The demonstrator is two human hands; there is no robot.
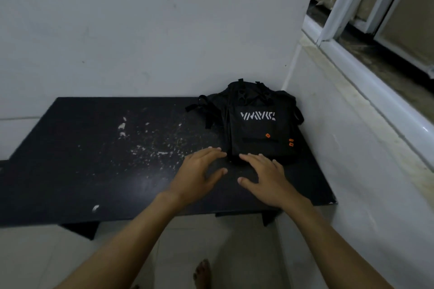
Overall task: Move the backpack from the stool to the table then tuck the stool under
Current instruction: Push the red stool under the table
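Here the backpack (254, 124) hides the table's (94, 171) far corner.

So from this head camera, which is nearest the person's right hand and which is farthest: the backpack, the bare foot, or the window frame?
1. Backpack: just beyond the fingers of the right hand, in the table's far right corner.
2. Bare foot: down on the floor, below the table's near edge.
3. Window frame: up at the far right, past the wall corner.

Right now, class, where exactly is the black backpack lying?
In the head view the backpack lies on the black table, at its far right end in the corner of the walls, just beyond the fingertips of the left hand and right hand.
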